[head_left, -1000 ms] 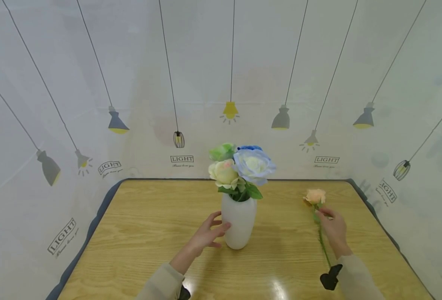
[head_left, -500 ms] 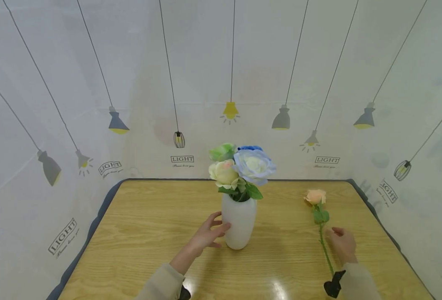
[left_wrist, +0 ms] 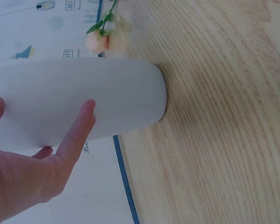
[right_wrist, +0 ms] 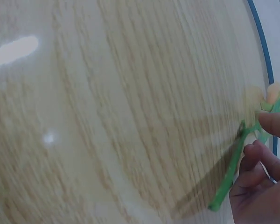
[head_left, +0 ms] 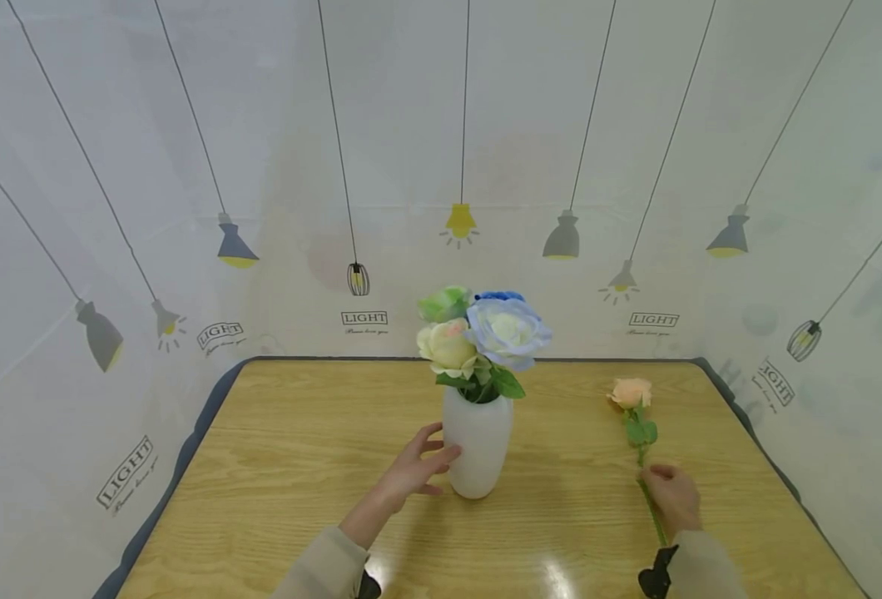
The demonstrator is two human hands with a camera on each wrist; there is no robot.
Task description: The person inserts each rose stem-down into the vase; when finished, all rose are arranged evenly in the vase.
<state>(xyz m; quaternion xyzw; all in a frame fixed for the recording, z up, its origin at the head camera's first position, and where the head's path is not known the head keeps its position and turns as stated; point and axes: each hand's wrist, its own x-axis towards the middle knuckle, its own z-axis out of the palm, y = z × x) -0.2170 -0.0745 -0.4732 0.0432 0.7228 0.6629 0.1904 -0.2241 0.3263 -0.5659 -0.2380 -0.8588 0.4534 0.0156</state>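
A white vase [head_left: 478, 445] stands upright mid-table. It holds artificial flowers, among them a pale blue rose [head_left: 508, 329] and a cream one [head_left: 452, 345]. My left hand [head_left: 407, 474] rests against its left side, fingers spread rather straight; the left wrist view shows a fingertip [left_wrist: 88, 106] on the white wall. To the right lies a single peach rose [head_left: 631, 393] with green leaves, flower end away from me. At its green stem [right_wrist: 228, 175] is my right hand [head_left: 676, 497]. Thumb and forefinger stand apart around the stem in the right wrist view, leaving a visible gap.
The wooden table [head_left: 299, 433] reaches back to a pale cloth backdrop [head_left: 396, 166] printed with hanging lamps, which also encloses both sides. Black wrist devices [head_left: 658, 572] sit at the cuffs. Light glares off the tabletop near its front.
From just below the peach bloom, my right hand has drawn back toward me, off the flower, and then come in against the lower stem. The left hand and vase stay put.
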